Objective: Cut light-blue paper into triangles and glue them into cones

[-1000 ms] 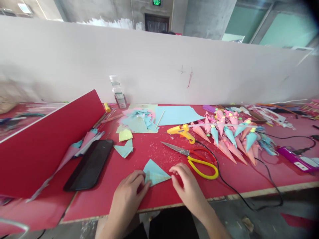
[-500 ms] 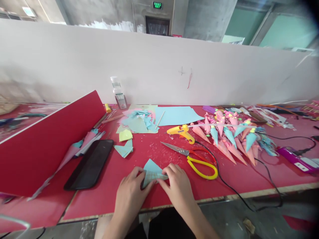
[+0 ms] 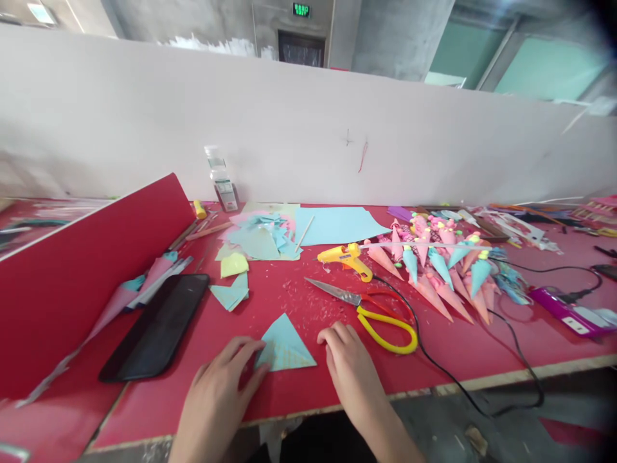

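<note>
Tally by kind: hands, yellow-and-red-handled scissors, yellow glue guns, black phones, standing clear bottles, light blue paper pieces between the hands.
Hands: 2 (left hand, right hand)
Scissors: 1
Glue gun: 1
Phone: 1
Bottle: 1
Light blue paper: 1
Total: 7

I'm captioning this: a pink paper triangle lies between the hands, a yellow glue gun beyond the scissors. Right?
No: in the head view, the paper triangle between the left hand and right hand is light blue. The rest stands.

Red table (image 3: 279, 292) — white partition (image 3: 299, 128) behind — grey wall (image 3: 395, 38), lit green exit sign (image 3: 301, 9).
</note>
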`<state>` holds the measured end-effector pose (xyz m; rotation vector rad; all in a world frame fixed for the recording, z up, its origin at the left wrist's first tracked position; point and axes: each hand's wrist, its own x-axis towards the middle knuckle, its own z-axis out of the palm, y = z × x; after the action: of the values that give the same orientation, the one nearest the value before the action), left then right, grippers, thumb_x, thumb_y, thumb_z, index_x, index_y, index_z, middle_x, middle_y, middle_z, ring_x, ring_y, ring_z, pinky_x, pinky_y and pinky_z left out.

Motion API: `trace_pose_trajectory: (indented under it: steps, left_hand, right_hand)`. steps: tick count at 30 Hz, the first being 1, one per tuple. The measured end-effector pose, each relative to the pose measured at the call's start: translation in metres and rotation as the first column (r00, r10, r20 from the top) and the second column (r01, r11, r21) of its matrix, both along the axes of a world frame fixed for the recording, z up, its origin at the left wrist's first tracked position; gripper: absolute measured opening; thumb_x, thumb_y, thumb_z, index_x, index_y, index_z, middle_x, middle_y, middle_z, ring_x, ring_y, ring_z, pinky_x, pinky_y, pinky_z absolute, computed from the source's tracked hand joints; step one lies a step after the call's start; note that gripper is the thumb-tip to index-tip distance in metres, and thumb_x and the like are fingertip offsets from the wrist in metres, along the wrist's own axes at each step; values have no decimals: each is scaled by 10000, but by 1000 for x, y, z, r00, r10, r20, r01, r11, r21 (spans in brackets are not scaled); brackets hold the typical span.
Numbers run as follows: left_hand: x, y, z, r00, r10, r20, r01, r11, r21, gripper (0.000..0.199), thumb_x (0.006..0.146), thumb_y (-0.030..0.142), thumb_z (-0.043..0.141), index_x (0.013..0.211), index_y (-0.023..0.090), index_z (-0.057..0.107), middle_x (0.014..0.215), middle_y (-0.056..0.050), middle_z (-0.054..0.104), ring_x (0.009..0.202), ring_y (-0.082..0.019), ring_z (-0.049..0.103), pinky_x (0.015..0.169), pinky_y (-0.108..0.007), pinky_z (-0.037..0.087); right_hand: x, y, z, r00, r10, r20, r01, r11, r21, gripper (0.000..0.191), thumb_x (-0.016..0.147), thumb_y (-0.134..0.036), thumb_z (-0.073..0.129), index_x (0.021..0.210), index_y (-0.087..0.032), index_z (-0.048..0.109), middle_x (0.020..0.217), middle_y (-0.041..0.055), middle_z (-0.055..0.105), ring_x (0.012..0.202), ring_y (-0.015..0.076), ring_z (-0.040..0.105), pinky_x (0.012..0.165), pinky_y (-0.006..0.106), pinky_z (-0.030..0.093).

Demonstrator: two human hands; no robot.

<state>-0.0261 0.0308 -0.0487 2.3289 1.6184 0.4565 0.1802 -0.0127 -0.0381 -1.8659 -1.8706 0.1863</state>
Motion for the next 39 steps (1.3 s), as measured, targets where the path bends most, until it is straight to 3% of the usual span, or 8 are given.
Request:
trace_pose_trajectory:
  steps: [4,8,10,20,26,31,36,39]
  left_hand:
    - [-8,8,1,998,-53,15,53,998,-34,206,795,370,509,960,294,606,1020,5,601,854,-171,607,728,-276,445]
    - [-10,17,1,982,-177,63,178,984,-11,191,783,328,534,945,287,627,995,-6,616,864,-174,603,775,-290,445]
    - [-11,19,1,980,-187,60,188,982,-1,200,775,332,544,952,288,627,990,-9,615,884,-183,597,790,-309,441]
    - [-19,16,-1,990,-138,13,136,986,96,315,834,210,389,1081,297,565,1057,-31,597,943,-189,583,793,-338,447]
    - [-3,-2,9,965,-244,94,228,961,158,271,850,264,415,1069,235,572,1046,-73,587,945,-203,555,813,-331,458]
    - [9,-17,18,927,-372,35,369,927,71,347,766,299,565,1109,262,537,1117,-56,565,1003,-233,516,837,-373,441]
    - [4,-17,20,893,-450,21,449,893,26,442,688,301,654,1109,264,526,1157,-42,553,1049,-236,493,887,-375,402]
    - [2,-19,19,895,-446,-10,446,894,35,418,684,342,658,1075,252,538,1085,-46,573,958,-230,525,809,-351,427]
  right_hand:
    - [0,5,4,996,89,28,-91,994,67,338,774,28,398,974,-176,580,909,71,603,859,197,561,706,305,485]
    - [-5,3,9,930,367,27,-368,925,96,389,824,-46,428,1111,-287,535,1148,8,561,1065,167,495,896,307,422]
    - [-8,0,8,903,430,26,-430,901,61,343,842,-113,457,1111,-310,533,1191,-16,541,1099,162,473,928,313,401]
    - [-10,-11,7,904,426,17,-426,904,-33,340,867,-293,445,1206,-301,470,1231,5,495,1123,205,425,976,368,338]
    - [-21,-20,6,935,353,21,-350,933,-87,663,708,-490,610,1286,-257,386,1162,70,506,1016,280,445,881,450,387]
    - [-11,-17,14,920,391,-16,-391,916,-94,507,698,-440,643,1156,-266,510,1181,44,508,1049,239,449,890,394,396]
    - [7,-18,11,863,505,-2,-502,859,-102,655,675,-418,675,1261,-264,427,1332,43,425,1214,237,363,1000,399,328]
    - [7,-21,9,871,492,4,-489,867,-97,563,722,-354,648,1244,-274,451,1316,35,452,1216,218,378,1011,398,322]
